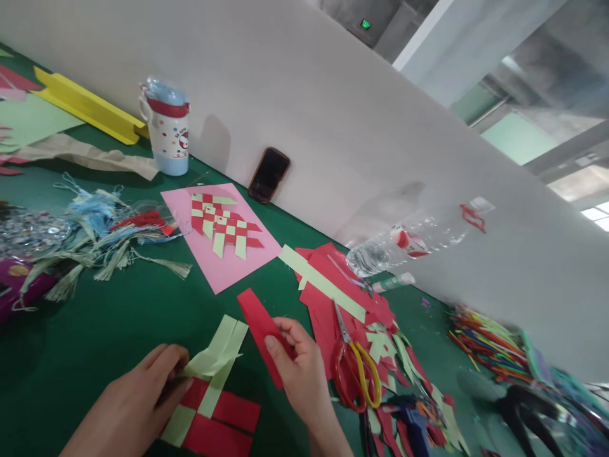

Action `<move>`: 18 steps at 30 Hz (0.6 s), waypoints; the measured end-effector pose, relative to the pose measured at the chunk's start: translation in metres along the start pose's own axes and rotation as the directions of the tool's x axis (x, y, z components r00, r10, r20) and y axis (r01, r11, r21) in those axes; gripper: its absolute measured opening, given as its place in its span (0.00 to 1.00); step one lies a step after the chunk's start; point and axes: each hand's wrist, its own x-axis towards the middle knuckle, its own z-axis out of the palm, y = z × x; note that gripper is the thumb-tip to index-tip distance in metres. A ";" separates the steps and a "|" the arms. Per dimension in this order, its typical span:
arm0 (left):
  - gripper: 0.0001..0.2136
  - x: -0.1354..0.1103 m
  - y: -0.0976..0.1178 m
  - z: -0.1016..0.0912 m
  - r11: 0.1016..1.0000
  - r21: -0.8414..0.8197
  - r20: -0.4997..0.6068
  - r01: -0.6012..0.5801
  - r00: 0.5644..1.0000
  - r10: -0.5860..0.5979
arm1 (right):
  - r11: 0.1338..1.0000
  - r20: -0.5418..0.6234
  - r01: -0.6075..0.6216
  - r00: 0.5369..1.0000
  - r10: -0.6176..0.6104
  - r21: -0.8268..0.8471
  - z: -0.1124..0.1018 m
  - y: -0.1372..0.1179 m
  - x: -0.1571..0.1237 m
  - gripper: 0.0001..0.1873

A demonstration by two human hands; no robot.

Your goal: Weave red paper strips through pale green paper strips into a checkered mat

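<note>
My right hand pinches a red paper strip between thumb and fingers, raised above the table. At the lower left, my left hand grips a light green paper strip that is bent up from a small red and green paper weave. More green strip ends stick out at the weave's far side. Its near left part is partly hidden by my left hand. Beyond my hands, a finished-looking woven paper fish lies on a pink sheet.
Scissors with red and yellow handles lie on red and green paper scraps. A plastic bottle, a phone and a cup stand along the white partition. Tassels lie left; colourful pipe cleaners right.
</note>
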 end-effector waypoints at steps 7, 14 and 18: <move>0.20 0.001 0.000 0.000 0.997 -0.027 -0.067 -0.079 0.995 0.077 | 0.990 0.111 -0.106 0.989 0.096 0.090 -0.006 -0.003 -0.026 0.27; 0.19 0.000 -0.005 0.003 0.992 -0.068 -0.093 -0.108 0.991 0.101 | 0.969 0.194 -0.211 0.964 0.184 0.130 0.001 0.008 -0.026 0.27; 0.20 0.000 -0.004 0.001 0.990 -0.046 -0.114 -0.132 0.985 0.127 | 0.983 0.145 -0.179 0.974 0.174 0.024 0.008 0.022 -0.017 0.22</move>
